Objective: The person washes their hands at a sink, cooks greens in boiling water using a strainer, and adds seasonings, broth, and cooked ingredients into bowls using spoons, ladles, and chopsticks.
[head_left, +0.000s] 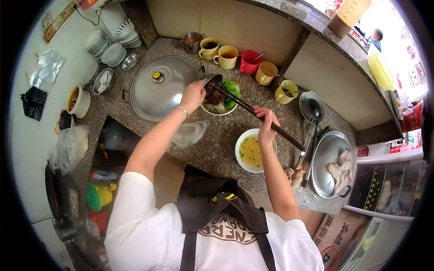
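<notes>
My left hand is closed round a small metal cup or ladle, tilted over a bowl of noodles, dark meat and green lettuce. Long dark chopsticks are gripped in my right hand, and their tips reach the meat and the metal cup's mouth. Below my right hand stands a white bowl of yellow broth with chopped green bits. Left of the noodle bowl is a large pot with a metal lid. A clear plastic bag lies near my left forearm.
Yellow mugs and a red mug line the counter's back. At the right are a strainer and a metal pan holding meat. Stacked plates and a tub stand left. A raised ledge curves behind.
</notes>
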